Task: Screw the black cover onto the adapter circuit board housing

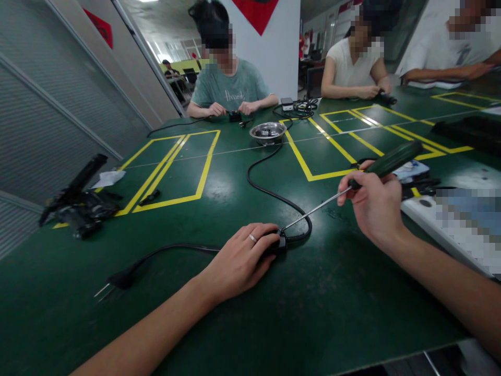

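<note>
Under my left hand (pixel 248 256), a black power adapter (pixel 281 243) is pressed against the green table; the fingers wrap over it and hide most of it. My right hand (pixel 373 203) grips the dark green handle of a screwdriver (pixel 395 162). Its thin shaft slants down to the left, and the tip meets the adapter's right end close to my left fingertips. From the adapter's left side a black cord runs to a two-pin plug (pixel 122 279). Another black cord (pixel 270 194) loops from its right end toward the back.
A metal bowl (pixel 268 133) holding small parts stands mid-table. Black parts (pixel 80 211) are heaped at the left, and a white panel (pixel 426 222) lies at the right. Yellow tape (pixel 207 172) marks rectangles on the table (pixel 219 339). Several people sit across, some handling black items.
</note>
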### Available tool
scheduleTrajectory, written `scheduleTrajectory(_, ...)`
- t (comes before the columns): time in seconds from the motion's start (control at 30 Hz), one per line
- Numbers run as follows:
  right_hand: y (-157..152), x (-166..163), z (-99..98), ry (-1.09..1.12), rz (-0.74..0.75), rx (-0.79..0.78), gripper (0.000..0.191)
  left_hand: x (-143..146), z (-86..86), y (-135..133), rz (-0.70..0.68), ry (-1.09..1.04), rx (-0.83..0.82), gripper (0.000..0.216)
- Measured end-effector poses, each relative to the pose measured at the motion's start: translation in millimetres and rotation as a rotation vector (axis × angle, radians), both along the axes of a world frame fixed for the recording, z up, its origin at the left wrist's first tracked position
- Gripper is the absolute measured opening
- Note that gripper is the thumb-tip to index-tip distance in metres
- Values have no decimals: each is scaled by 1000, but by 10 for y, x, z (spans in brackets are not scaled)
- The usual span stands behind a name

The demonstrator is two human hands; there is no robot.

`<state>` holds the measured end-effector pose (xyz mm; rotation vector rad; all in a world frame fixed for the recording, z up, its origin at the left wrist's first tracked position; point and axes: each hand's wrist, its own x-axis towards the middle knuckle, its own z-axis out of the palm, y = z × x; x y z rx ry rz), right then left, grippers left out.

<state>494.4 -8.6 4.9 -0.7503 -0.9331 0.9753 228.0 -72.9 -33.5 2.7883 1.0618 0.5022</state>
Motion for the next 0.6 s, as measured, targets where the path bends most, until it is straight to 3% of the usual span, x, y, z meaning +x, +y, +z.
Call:
scheduleTrajectory(0.2,-2,11,-16,-8,11,1,13,8,13,10,5,16,-31,52)
scheduleTrajectory(0.6,15,20,-55,-45,13,33,12,-6,26,18,23,20,-57,35)
